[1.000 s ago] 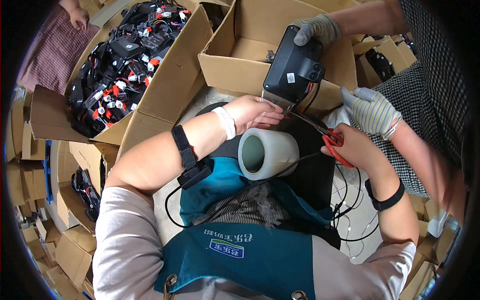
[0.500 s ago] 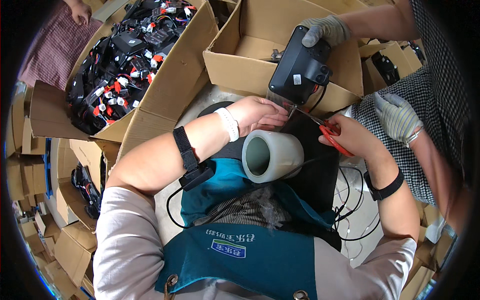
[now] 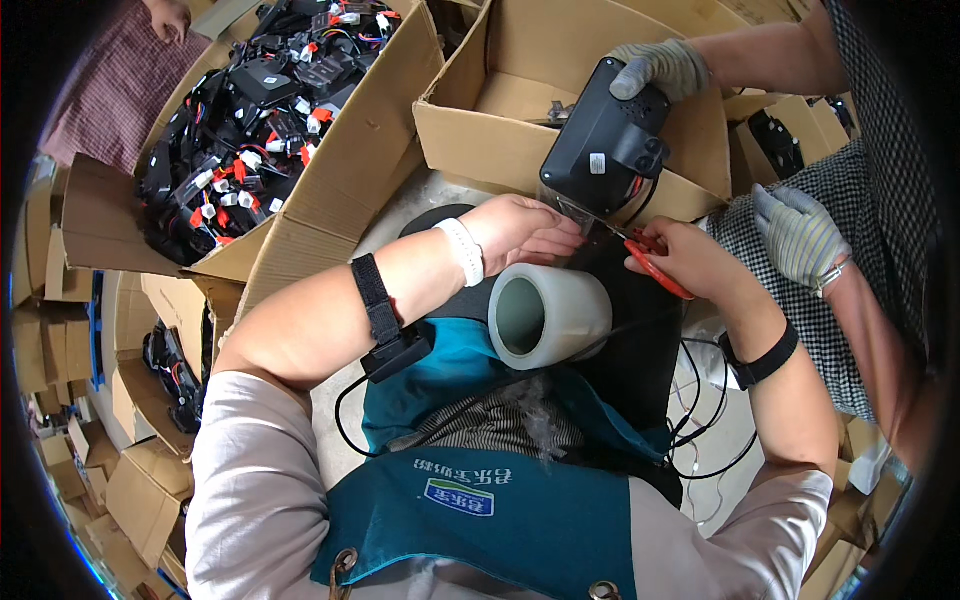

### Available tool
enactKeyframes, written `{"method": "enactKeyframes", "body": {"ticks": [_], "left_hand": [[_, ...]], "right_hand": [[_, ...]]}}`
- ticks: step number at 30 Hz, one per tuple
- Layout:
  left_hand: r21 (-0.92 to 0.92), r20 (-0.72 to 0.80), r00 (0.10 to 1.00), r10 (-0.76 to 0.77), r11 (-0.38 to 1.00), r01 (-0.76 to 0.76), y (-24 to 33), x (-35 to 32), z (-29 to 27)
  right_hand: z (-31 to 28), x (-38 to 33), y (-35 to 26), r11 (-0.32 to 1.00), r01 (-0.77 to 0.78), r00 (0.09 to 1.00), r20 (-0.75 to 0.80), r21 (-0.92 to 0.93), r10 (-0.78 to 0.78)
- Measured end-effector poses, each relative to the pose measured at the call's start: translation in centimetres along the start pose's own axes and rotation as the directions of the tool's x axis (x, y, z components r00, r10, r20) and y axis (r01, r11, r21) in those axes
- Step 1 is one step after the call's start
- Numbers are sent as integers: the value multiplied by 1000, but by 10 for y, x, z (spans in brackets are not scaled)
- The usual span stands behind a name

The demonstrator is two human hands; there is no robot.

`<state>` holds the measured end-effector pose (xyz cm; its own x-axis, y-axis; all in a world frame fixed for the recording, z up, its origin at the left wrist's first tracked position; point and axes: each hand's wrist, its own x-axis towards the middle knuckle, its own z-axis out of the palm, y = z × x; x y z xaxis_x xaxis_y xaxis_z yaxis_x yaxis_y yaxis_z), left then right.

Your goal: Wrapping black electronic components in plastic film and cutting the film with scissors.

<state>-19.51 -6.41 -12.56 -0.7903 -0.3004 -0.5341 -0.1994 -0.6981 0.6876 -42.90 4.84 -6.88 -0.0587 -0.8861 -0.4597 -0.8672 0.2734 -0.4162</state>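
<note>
A person's right hand (image 3: 690,262), closed on red scissors (image 3: 655,265), is snipping at the black device (image 3: 607,150) a co-worker's gloved hand (image 3: 660,68) is steadying above the far box (image 3: 520,130); the left hand (image 3: 525,232), fingers curled, is bracing beside a tape roll (image 3: 548,315). The cut seemingly demands careful aim.

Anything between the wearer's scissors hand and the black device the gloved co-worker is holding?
Nothing visible. The right hand holds the red-handled scissors with the blades reaching straight to the lower edge of the black device. The left hand sits beside that spot, the film roll below it.
</note>
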Motion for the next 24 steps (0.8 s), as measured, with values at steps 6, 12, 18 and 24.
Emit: {"method": "enactKeyframes", "body": {"ticks": [6,12,18,24], "left_hand": [[15,-3,1000,-18,1000,18,0,0,-3],[2,24,1000,-15,1000,15,2,-1,-3],[6,0,1000,-12,1000,12,-1,-2,-2],[-32,16,1000,-8,999,8,-1,-3,0]], "right_hand": [[-5,3,-3,1000,26,999,25,-2,-26],[-5,-1,-1,998,38,999,-7,51,-38],[-15,-8,-1,998,-7,992,127,65,-1],[-18,-12,-2,999,19,989,145,39,-24]]}}
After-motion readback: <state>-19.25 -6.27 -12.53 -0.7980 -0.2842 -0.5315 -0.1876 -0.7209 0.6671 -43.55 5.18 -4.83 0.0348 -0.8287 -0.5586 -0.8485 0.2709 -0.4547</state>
